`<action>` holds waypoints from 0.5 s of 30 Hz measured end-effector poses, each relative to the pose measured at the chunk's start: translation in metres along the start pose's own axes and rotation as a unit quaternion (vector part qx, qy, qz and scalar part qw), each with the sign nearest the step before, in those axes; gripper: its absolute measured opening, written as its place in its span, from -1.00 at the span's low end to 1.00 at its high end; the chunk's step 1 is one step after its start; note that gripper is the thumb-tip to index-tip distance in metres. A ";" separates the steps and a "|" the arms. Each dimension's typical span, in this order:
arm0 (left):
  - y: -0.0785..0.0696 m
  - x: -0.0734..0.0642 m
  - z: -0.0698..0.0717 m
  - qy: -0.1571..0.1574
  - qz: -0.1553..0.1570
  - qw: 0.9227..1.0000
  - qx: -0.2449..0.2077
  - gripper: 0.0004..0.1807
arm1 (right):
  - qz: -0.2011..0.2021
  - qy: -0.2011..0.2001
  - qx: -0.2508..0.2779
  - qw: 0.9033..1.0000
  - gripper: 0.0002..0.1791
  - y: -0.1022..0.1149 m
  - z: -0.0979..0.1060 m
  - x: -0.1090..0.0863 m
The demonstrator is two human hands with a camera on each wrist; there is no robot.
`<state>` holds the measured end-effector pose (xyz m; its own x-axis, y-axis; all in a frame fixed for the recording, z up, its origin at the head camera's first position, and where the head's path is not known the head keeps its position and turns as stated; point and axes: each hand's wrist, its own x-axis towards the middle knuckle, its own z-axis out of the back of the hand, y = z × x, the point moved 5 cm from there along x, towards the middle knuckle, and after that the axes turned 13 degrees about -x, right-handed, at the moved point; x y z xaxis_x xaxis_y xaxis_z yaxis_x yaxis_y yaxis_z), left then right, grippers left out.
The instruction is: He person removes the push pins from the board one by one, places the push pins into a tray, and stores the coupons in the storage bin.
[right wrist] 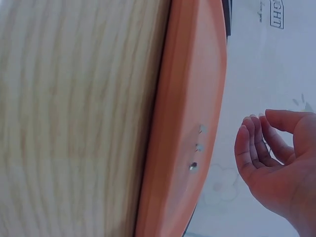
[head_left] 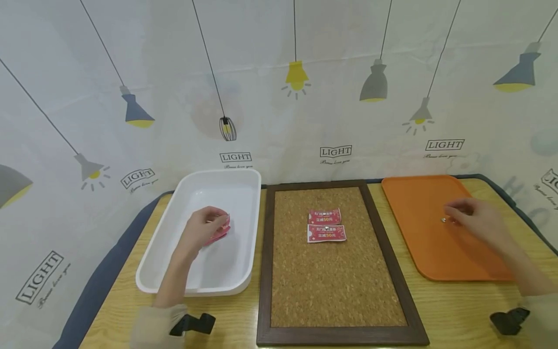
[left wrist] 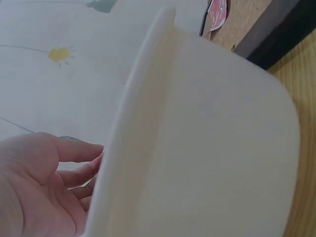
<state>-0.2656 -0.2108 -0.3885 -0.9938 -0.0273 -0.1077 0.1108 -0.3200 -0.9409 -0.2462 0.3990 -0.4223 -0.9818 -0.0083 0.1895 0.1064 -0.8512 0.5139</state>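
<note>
Over the white tub (head_left: pixel 244 261) my left hand (head_left: pixel 203 227) pinches a pink-red coupon (head_left: pixel 226 222) between thumb and fingers. More coupon paper (head_left: pixel 216 237) lies below it in the tub. In the left wrist view, the tub's wall hides the fingertips. My right hand (head_left: pixel 475 220) hovers over the orange tray (head_left: pixel 418 242) with loosely bent fingers, thumb near the index fingertip, and nothing shows between them. Small silver pushpins (right wrist: pixel 193 166) lie on the tray close by. Two red coupons, an upper one (head_left: pixel 317 217) and a lower one (head_left: pixel 317 237), are pinned on the corkboard (head_left: pixel 335 286).
The corkboard's dark brown frame (head_left: pixel 344 335) stands between tub and tray on the wooden table (head_left: pixel 231 320). A pale cloth (head_left: pixel 270 111) printed with lamps hangs behind the table. Both wrists wear black straps.
</note>
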 end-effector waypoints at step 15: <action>-0.021 -0.006 -0.054 0.060 -0.069 0.994 -0.054 -0.79 | 0.039 0.016 0.020 0.999 -0.65 0.058 -0.019 0.008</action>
<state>-0.2619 -0.1528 -0.3855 -0.9921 0.1248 -0.0073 -0.0193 -0.2100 -0.9775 -0.2508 0.3395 -0.4063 -0.9749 -0.0901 0.2035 0.1874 -0.8257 0.5321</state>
